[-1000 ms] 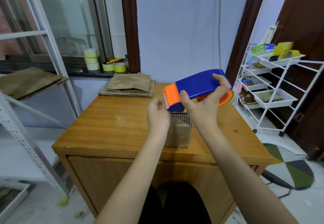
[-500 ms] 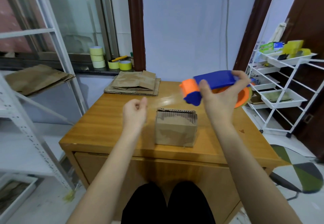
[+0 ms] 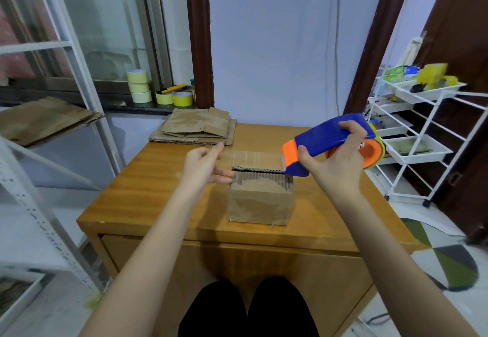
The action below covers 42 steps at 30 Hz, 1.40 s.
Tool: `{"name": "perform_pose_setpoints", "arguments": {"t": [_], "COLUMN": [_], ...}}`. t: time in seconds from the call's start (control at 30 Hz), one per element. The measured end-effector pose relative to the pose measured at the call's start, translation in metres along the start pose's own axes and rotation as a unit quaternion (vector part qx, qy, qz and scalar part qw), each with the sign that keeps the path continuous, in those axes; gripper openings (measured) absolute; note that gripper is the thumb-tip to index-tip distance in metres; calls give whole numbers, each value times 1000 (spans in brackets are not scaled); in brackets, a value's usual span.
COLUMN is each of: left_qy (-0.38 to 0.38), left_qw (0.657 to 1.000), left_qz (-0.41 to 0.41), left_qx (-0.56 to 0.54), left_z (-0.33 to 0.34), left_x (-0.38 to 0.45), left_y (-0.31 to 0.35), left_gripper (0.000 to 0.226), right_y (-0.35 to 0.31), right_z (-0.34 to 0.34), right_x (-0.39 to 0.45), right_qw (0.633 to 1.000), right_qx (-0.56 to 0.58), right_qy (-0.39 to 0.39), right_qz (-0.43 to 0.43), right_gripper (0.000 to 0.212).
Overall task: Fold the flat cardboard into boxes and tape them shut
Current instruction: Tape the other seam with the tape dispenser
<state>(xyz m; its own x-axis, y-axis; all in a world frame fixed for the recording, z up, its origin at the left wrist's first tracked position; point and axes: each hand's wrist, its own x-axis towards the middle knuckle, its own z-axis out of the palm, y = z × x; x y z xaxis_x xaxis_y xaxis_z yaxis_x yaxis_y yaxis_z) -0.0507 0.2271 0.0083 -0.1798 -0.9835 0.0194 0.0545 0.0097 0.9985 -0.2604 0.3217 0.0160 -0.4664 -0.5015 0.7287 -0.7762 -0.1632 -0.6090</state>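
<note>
one box (image 3: 261, 199) is folded and stands near the table's (image 3: 148, 186) near edge, its top not yet taped. a tape strip (image 3: 250, 157) is pinched by the left hand (image 3: 204, 166) and stretched from the dispenser (image 3: 330, 142) gripped by the right hand (image 3: 335, 162). flat cardboard (image 3: 195, 129) remains at the far left.

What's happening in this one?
A person is about to tape a small cardboard box standing on the wooden table. The right hand grips a blue and orange tape dispenser, and the left hand pinches the free end of a clear tape strip stretched above the box. No tape is visibly stuck down yet. Flat cardboard waits at the table's far edge.
</note>
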Motion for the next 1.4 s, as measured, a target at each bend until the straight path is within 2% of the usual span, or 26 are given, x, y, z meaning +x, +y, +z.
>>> {"name": "perform_pose_setpoints", "arguments": {"t": [0.2,0.27,0.43,0.57,0.9,1.23,1.4], "left_qy": [44,66,117,133,146,160,146], "left_qw": [997,990,950,926,912,924,942], "left_qz": [21,36,84,92,72,39,-17], "left_qx": [61,117,276,341,378,346,302], "left_z": [-5,-9,-14,-14,-14,-7,6], "left_x": [14,20,26,27,30,23,20], "left_y": [-9,-12,-21,-28,-49,-79,-94], "left_gripper": [27,32,45,47,50,50,49], "right_y": [5,4,4,-1,-4,-12,-17], "right_z": [18,25,32,32,35,38,41], "right_x": [-2,-1,-3,-3,-3,2,5], "right_qw": [994,991,983,976,966,952,940], "right_qx": [-84,-110,-144,-175,-205,-228,-253], "right_qy": [-55,-57,-73,-87,-144,-179,-200], "right_qz": [-38,-56,-92,-95,-64,-95,-112], "right_gripper": [74,74,70,70,65,59,60]}}
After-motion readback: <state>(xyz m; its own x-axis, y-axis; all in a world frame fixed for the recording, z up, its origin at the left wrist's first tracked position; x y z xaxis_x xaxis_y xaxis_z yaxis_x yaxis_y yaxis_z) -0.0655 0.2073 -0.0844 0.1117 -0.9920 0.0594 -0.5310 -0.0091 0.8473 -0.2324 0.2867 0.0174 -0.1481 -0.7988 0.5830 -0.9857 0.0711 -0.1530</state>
